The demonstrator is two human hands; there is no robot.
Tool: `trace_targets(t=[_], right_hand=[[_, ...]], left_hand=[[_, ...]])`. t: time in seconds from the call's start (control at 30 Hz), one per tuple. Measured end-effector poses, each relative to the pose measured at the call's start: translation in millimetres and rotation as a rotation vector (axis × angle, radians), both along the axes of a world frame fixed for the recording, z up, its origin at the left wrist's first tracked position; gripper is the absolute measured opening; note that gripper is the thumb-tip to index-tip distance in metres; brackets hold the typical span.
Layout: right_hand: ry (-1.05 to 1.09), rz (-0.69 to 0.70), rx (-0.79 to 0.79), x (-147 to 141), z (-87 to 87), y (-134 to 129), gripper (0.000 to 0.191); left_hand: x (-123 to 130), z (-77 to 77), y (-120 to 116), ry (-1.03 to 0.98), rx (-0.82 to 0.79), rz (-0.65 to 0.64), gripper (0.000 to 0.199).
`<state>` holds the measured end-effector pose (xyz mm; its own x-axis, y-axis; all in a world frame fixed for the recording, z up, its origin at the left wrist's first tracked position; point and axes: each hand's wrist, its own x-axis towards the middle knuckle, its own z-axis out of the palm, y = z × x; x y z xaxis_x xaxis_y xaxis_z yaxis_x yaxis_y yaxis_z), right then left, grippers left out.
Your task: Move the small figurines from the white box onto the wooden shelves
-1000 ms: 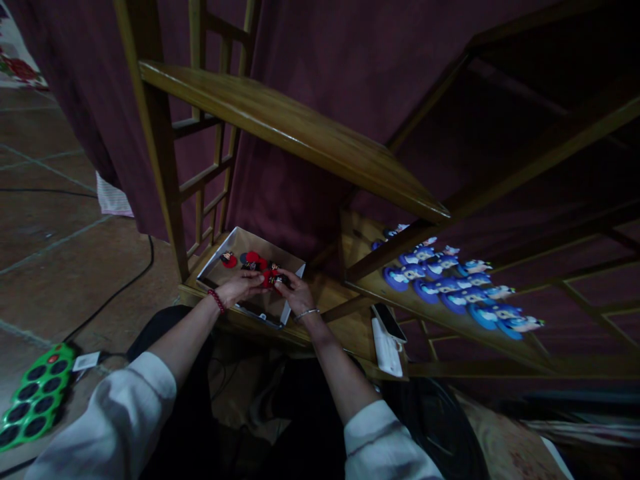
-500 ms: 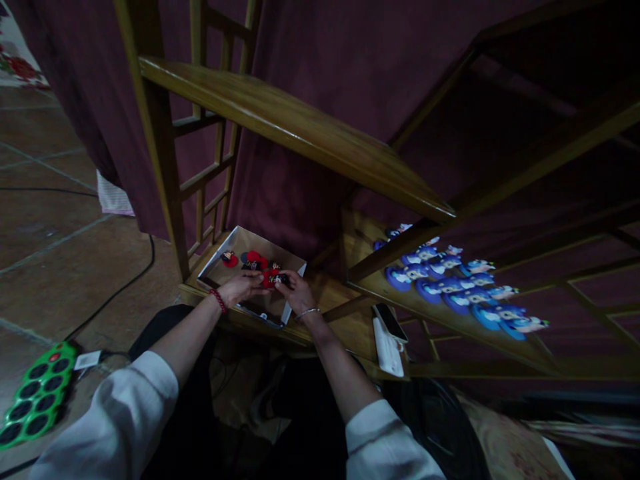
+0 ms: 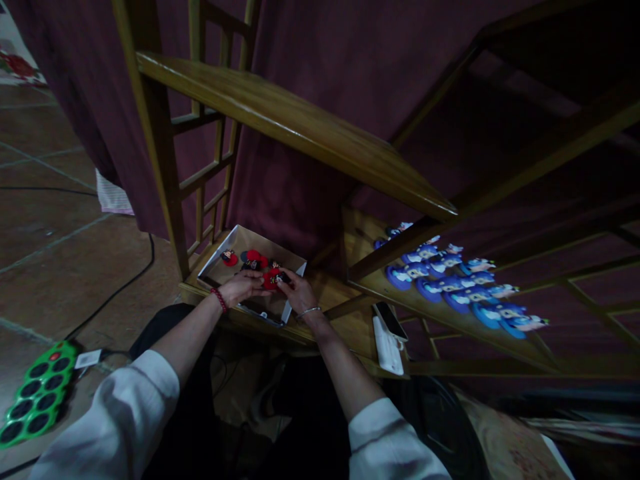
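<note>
Over a shallow white box [image 3: 215, 271], both my hands hold one small red-and-black figurine [image 3: 271, 279]. My left hand [image 3: 243, 287], with a red bead bracelet at the wrist, grips its left side with closed fingers. From the right, my right hand [image 3: 298, 292] pinches its dark end; a thin silvery bangle sits on that wrist. Inside the box lie several similar figurines, among them a red one [image 3: 229, 257] near the left wall and a red-and-black one [image 3: 254, 259] behind my left fingers. My hands hide part of the box's front.
Several blue-and-white figurines [image 3: 445, 287] stand in rows on the wooden shelf [image 3: 360, 263] to the right. Below it lie a phone [image 3: 390, 321] and a white object [image 3: 387, 350]. A wooden plank [image 3: 295, 133] crosses above my hands. A green power strip [image 3: 37, 393] lies at lower left.
The red-and-black figurine has turned slightly between my fingers, and my right fingers have shifted a little on it. Both hands stay over the box.
</note>
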<state>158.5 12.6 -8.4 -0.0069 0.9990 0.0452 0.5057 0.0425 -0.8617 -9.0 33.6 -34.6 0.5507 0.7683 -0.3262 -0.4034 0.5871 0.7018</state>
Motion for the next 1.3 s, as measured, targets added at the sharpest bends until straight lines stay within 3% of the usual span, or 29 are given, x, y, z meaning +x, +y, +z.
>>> trace_targets(t=[0.73,1.3], right_hand=[[-0.381,0.092,-0.024,-4,-0.9,-10,0.025],[-0.378,0.056,-0.017,-3,-3.1,-6,0.018]], left_hand=[[6,-5.7,-4,0.174,0.024,-0.069,0.005],[10,8.7,-6,0.122,-0.011,-0.027,0.013]])
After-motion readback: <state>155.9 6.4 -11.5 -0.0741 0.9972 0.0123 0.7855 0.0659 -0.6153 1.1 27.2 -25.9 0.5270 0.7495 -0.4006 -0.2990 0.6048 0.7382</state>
